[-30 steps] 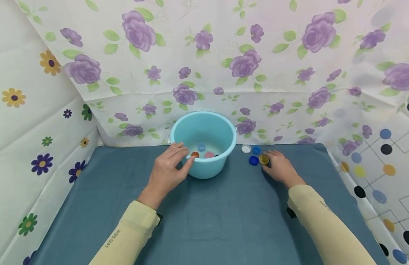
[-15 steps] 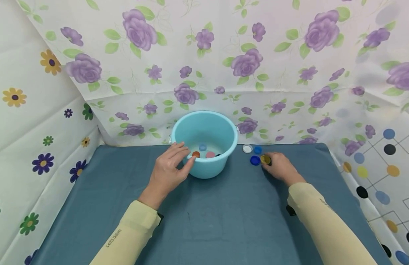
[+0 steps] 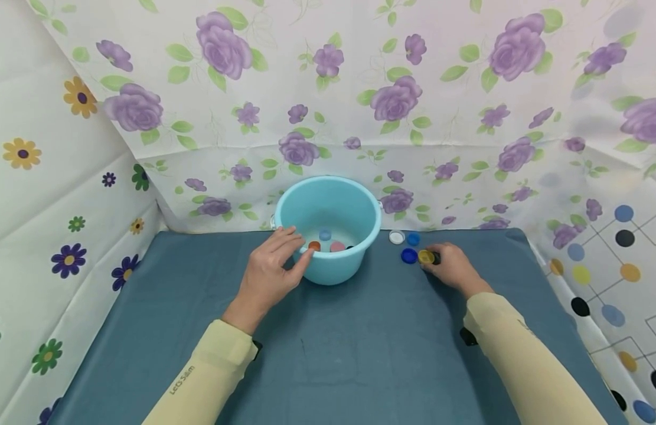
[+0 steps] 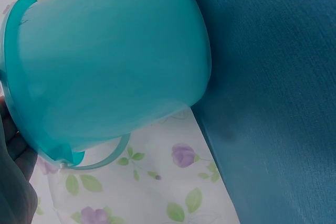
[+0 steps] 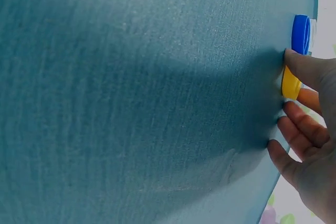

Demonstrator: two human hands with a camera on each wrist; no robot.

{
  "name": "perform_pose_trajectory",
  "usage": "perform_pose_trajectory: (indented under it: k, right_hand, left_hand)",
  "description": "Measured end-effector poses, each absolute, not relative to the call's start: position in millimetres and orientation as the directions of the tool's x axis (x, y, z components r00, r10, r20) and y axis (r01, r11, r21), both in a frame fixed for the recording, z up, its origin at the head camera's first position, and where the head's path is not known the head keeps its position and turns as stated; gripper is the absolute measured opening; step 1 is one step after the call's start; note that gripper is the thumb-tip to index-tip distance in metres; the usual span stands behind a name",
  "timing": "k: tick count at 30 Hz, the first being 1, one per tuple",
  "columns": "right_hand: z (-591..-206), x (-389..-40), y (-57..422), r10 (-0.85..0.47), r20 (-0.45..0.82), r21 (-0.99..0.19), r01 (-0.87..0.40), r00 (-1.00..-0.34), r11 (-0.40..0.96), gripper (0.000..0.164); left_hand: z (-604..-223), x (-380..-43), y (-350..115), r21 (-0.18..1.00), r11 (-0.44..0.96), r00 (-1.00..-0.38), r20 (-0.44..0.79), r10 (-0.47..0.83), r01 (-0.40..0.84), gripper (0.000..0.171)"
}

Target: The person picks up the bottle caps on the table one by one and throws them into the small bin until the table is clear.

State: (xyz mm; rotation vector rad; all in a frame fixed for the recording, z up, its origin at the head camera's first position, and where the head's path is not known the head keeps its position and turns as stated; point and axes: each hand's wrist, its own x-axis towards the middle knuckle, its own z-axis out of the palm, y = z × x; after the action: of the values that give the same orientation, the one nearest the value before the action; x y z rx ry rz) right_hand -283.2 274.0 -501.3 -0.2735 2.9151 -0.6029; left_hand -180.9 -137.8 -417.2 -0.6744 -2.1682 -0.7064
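A light blue bucket [image 3: 333,271] stands upright at the back of the table. My left hand [image 3: 269,271] holds its near left rim, fingertips at the edge and thumb beside them; in the left wrist view the fingers [image 4: 23,156] show dimly by the rim. Inside lie several small round caps, among them an orange cap [image 3: 314,246] and a pink cap [image 3: 337,247]. To the right, my right hand [image 3: 454,267] pinches a yellow bottle cap [image 5: 290,84] between thumb and forefinger, low at the cloth. The other fingers are spread below it in the right wrist view.
Left of the yellow cap lies a dark blue cap [image 3: 409,255]. Behind it are a lighter blue cap [image 3: 413,239] and a white cap [image 3: 397,237]. A blue-grey cloth [image 3: 349,354] covers the table. A flowered curtain [image 3: 328,118] hangs right behind the bucket.
My right thumb and fingers have closed round the yellow cap, which has shifted slightly. The left hand stays at the bucket's rim.
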Motion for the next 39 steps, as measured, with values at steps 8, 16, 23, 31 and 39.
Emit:
perform_pose_trajectory:
  k: [8,16,23,31,39]
  right_hand:
    - [-501.4,-280.9,275.2,-0.175,-0.141,-0.450,-0.094,-0.974,0.888,0.049]
    - [-503.9,-278.2,274.9,-0.157,-0.127,-0.468,-0.080,-0.980,0.880,0.042]
    - [-507.0,-278.5,277.0,-0.134,-0.137,-0.487,-0.051,-0.981,0.872,0.044]
    - [-507.2,-276.7,279.2,-0.108,-0.177,-0.500,-0.005,-0.978,0.866,0.048]
    - [-504.1,-273.2,279.5,-0.103,-0.192,-0.511,0.009,-0.976,0.860,0.050]
  left_hand:
    - [-417.3,-180.8,-138.0,0.272,0.712,-0.587,0.774,0.238,0.648,0.026]
    - [-417.7,-181.7,-137.5,0.275,0.707,-0.586,0.774,0.240,0.651,0.024]
    - [-418.9,-181.9,-138.1,0.278,0.705,-0.586,0.774,0.238,0.653,0.025]
    - [-418.7,-181.2,-138.0,0.270,0.701,-0.578,0.779,0.244,0.660,0.025]
    - [-417.8,-181.3,-138.2,0.269,0.699,-0.575,0.781,0.245,0.662,0.025]
